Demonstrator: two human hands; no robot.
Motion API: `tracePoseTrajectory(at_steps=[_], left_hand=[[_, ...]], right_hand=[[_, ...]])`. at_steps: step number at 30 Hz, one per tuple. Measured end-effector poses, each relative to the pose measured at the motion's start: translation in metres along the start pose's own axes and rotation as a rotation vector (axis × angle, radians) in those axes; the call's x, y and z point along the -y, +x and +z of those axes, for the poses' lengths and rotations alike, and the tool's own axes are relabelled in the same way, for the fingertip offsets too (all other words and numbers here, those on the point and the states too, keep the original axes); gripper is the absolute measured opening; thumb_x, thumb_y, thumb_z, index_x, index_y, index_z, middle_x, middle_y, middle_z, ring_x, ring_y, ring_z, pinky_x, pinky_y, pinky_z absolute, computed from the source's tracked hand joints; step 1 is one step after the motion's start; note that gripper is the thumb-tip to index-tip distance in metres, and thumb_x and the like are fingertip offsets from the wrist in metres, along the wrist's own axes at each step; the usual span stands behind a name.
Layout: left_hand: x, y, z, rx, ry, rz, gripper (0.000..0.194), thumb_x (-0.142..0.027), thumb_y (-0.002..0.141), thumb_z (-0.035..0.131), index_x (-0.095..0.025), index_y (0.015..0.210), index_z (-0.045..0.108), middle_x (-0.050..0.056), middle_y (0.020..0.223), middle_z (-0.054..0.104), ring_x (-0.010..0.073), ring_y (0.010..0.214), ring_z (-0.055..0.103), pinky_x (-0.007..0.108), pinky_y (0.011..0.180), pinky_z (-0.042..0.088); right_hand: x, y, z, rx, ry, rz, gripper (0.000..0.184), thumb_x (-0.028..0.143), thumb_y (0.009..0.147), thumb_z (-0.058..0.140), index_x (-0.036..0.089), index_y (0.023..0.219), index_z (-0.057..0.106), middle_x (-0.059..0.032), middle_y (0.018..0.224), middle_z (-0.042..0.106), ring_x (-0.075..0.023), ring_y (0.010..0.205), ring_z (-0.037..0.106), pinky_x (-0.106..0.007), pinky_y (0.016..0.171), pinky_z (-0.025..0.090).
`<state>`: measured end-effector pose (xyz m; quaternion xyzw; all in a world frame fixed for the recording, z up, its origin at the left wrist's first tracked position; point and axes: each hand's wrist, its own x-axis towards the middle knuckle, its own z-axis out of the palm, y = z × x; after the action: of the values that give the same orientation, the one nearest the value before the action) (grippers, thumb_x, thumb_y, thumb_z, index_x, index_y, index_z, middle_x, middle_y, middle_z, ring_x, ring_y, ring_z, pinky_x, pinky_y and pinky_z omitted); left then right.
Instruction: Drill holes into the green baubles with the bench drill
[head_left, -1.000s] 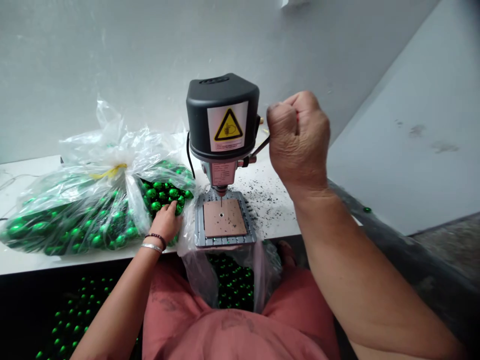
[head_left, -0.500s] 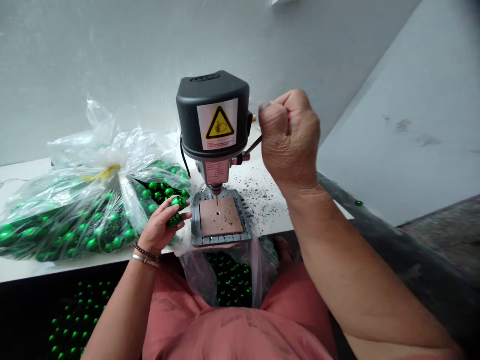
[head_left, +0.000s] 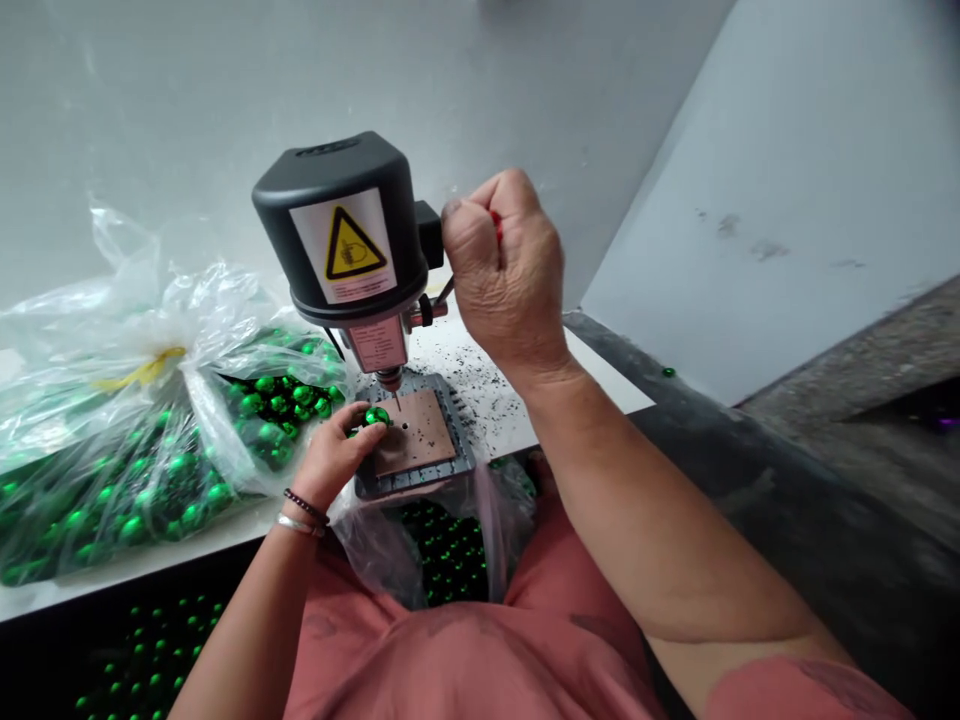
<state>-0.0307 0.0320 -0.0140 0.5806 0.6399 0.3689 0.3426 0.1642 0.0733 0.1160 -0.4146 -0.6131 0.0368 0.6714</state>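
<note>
My left hand (head_left: 331,458) pinches a shiny green bead (head_left: 376,416) between its fingertips, just beside the tip of the drill bit (head_left: 397,402) and above the brown square pad (head_left: 411,432). The pad lies on the grey base of a small black bench drill (head_left: 341,230). My right hand (head_left: 502,270) is a fist around the end of the drill's feed lever (head_left: 445,291), with a bit of red showing between its fingers. A knotted clear plastic bag of green beads (head_left: 127,470) lies left of my left hand.
Black drill shavings (head_left: 480,390) are scattered over the white table (head_left: 592,375). Below its front edge, a clear bag (head_left: 375,550) hangs over more green beads (head_left: 450,550). Further beads (head_left: 142,660) lie in the dark at lower left. One green bead (head_left: 667,372) sits on the grey ledge at right.
My left hand has gone from the beads in the bag to the drill, carrying a green bead to the pad beside the bit. The view has swung left; my right fist stays on the lever.
</note>
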Motion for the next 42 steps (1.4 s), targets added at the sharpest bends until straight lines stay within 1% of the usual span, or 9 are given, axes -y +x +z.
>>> tracePoseTrajectory(at_steps=[2,5,13,18,23,25,30,35,42], left_hand=[[-0.002,0.006,0.005,0.019,0.104,0.014,0.043,-0.042,0.066,0.064,-0.016,0.1,0.065,0.006,0.092,0.068,0.0175,0.079,0.061,0.026,0.068,0.047],[-0.009,0.01,0.011,0.02,0.277,0.004,0.042,-0.039,0.065,0.064,-0.016,0.101,0.065,0.007,0.093,0.069,0.0197,0.084,0.062,0.028,0.075,0.047],[-0.02,0.014,0.017,0.075,0.532,0.045,0.045,-0.039,0.067,0.062,-0.022,0.108,0.065,0.002,0.089,0.069,0.0183,0.082,0.061,0.027,0.075,0.046],[-0.018,0.017,0.018,0.088,0.517,0.116,0.047,-0.035,0.064,0.064,-0.019,0.109,0.064,0.004,0.1,0.067,0.018,0.085,0.06,0.027,0.078,0.045],[-0.013,0.014,0.017,0.096,0.499,0.089,0.044,-0.036,0.067,0.062,-0.021,0.108,0.064,0.002,0.092,0.069,0.0182,0.083,0.061,0.027,0.076,0.046],[-0.012,0.014,0.018,0.088,0.527,0.109,0.045,-0.035,0.068,0.062,-0.022,0.11,0.063,0.003,0.094,0.068,0.0184,0.083,0.061,0.028,0.078,0.046],[-0.012,0.016,0.023,0.118,0.545,0.194,0.047,-0.034,0.067,0.065,-0.022,0.112,0.063,0.006,0.11,0.064,0.0196,0.093,0.06,0.03,0.088,0.044],[-0.007,0.017,0.023,0.134,0.527,0.231,0.048,-0.039,0.074,0.058,-0.018,0.117,0.06,0.009,0.119,0.061,0.0204,0.108,0.055,0.03,0.096,0.039],[-0.014,0.013,0.023,0.152,0.522,0.218,0.03,-0.036,0.074,0.058,-0.022,0.099,0.066,0.002,0.102,0.069,0.0189,0.091,0.062,0.027,0.08,0.044]], right_hand=[[0.001,-0.001,-0.001,0.009,0.03,0.009,0.027,0.04,0.084,0.042,0.021,0.068,0.032,0.0041,0.058,0.034,-0.0077,0.051,0.035,-0.024,0.053,0.034],[0.002,-0.002,-0.003,0.009,0.043,0.006,0.025,0.038,0.084,0.042,0.022,0.067,0.033,0.0044,0.057,0.033,-0.0075,0.049,0.035,-0.023,0.052,0.033],[0.001,-0.003,-0.005,-0.006,0.07,-0.028,0.026,0.039,0.082,0.043,0.022,0.066,0.033,0.0041,0.057,0.035,-0.008,0.049,0.032,-0.023,0.052,0.032],[0.001,-0.003,-0.006,0.017,0.093,0.0,0.025,0.039,0.082,0.044,0.022,0.067,0.034,0.0044,0.057,0.035,-0.0077,0.048,0.033,-0.023,0.05,0.032],[0.002,-0.003,-0.005,0.007,0.069,-0.022,0.026,0.039,0.083,0.044,0.021,0.067,0.034,0.0035,0.058,0.035,-0.0075,0.05,0.035,-0.021,0.052,0.033],[0.002,-0.004,-0.005,0.005,0.06,-0.017,0.027,0.039,0.083,0.044,0.021,0.067,0.034,0.0033,0.059,0.034,-0.0072,0.051,0.036,-0.021,0.053,0.034],[0.002,-0.004,-0.006,0.0,0.004,-0.029,0.025,0.037,0.084,0.043,0.02,0.068,0.033,0.0032,0.061,0.034,-0.0064,0.053,0.035,-0.02,0.055,0.035],[0.001,-0.004,-0.006,0.013,0.019,-0.044,0.025,0.037,0.084,0.042,0.021,0.068,0.033,0.0034,0.059,0.033,-0.0067,0.053,0.035,-0.019,0.053,0.034],[0.0,-0.014,-0.008,-0.023,0.019,-0.08,0.023,0.035,0.084,0.041,0.02,0.068,0.035,0.0052,0.058,0.034,-0.0057,0.053,0.035,-0.02,0.055,0.036]])
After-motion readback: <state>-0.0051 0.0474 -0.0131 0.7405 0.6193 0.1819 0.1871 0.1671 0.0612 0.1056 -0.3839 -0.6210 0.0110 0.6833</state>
